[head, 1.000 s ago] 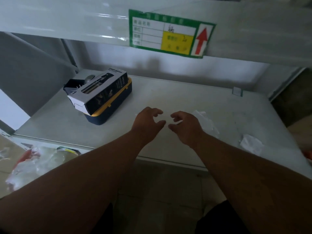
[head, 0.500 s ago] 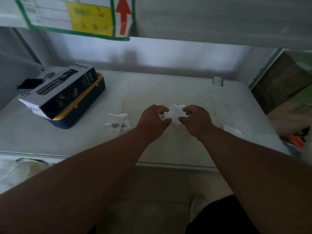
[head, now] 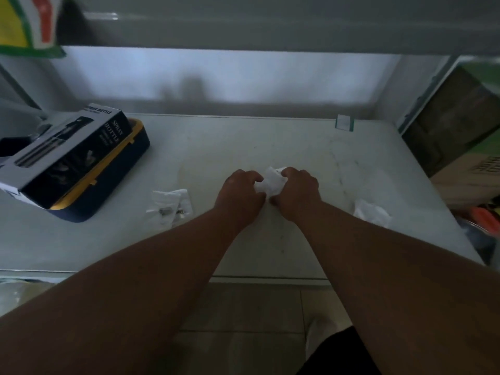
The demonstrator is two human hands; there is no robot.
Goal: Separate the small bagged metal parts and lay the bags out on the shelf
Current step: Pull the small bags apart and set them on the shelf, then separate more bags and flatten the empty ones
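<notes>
Here the left hand (head: 239, 196) and right hand (head: 296, 194) both pinch 1 clear bag (head: 270, 182) above the shelf (head: 243, 147).

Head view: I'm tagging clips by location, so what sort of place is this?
Probably a stockroom or warehouse: a bare metal shelf carrying a coloured location label on the shelf above, a boxed spray bottle, and cardboard cartons stacked alongside.

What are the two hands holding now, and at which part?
Both hands grip one small clear bag: the left hand pinches its left edge, the right hand its right edge, above the shelf.
</notes>
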